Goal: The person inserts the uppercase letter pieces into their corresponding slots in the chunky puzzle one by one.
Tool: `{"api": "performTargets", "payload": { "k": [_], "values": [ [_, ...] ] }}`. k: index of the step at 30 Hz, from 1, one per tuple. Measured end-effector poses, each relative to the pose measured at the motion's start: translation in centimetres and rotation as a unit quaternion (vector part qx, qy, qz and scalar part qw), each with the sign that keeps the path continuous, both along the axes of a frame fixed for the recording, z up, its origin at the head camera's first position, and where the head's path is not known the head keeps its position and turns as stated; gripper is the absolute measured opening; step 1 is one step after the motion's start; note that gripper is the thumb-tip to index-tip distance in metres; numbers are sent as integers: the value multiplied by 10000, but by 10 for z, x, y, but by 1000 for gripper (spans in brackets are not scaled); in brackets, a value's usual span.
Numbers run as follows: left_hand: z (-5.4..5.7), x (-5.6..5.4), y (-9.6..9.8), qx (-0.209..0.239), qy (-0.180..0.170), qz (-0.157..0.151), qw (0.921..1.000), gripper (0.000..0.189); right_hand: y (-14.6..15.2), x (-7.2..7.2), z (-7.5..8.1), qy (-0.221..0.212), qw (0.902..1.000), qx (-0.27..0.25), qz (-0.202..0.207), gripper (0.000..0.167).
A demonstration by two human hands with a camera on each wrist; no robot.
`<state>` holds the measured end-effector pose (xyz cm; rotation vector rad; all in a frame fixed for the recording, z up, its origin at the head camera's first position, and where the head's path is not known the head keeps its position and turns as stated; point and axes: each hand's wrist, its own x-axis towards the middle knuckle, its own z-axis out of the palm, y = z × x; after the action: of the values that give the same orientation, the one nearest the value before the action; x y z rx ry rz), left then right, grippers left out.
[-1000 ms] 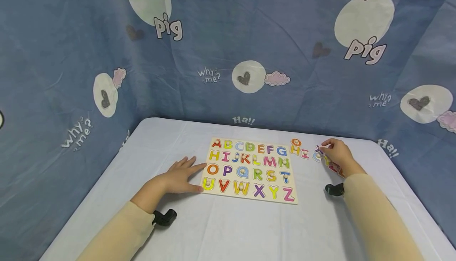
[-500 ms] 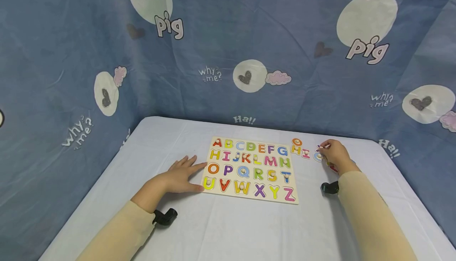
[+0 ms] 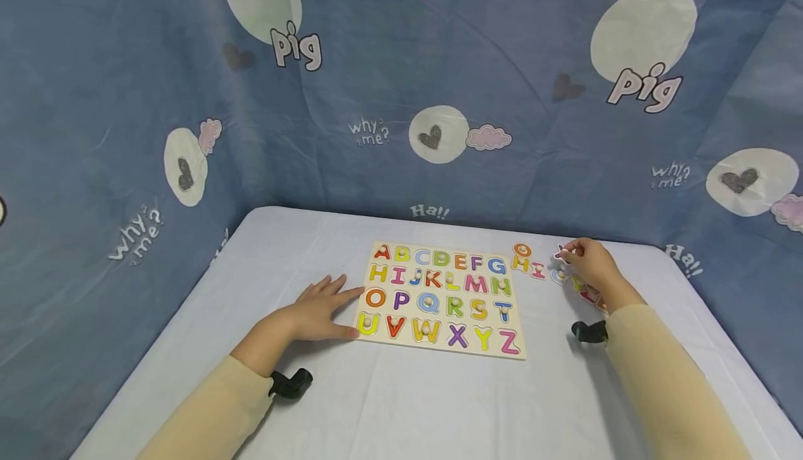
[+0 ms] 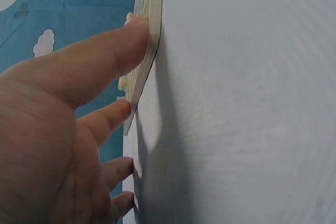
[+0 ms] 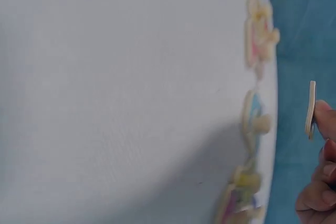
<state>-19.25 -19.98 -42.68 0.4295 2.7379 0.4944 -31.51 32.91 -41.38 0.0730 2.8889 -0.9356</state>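
An alphabet puzzle board (image 3: 410, 313) with colourful letters lies on the table; many letters carry small wooden knobs. My left hand (image 3: 316, 312) lies with fingers spread at its left side, thumb and index fingertip touching the board's edge. In the left wrist view, the thumb (image 4: 121, 43) presses against that pale wooden edge. Right of the board, my right hand (image 3: 594, 265) pinches a purple letter X piece (image 3: 560, 254). The right wrist view shows this piece (image 5: 311, 111) edge-on, raised above the tabletop.
Loose letters lie right of the board: an orange O (image 3: 521, 249), a yellow-orange H (image 3: 520, 263), a pink I (image 3: 537, 270) and a light blue C (image 3: 560, 276). Several more sit partly under my right hand. A blue patterned cloth (image 3: 376, 63) hangs behind the white table (image 3: 426, 411).
My right hand has lifted the letter X piece from among the loose letters and moved it slightly up and away. My left hand stays at the board's edge.
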Motion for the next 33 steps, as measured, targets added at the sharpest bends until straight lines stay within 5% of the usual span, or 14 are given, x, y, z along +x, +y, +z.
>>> {"api": "performTargets", "payload": {
  "k": [16, 33],
  "values": [
    [-5, -2, -2, -21, 32, 1, 10000, 90, -59, 52, 32, 535, 9886, -43, 1404, 16],
    [-1, 0, 1, -35, 42, 42, 10000, 89, -130, 93, 9, 42, 9618, -345, 2714, 11]
  ]
}}
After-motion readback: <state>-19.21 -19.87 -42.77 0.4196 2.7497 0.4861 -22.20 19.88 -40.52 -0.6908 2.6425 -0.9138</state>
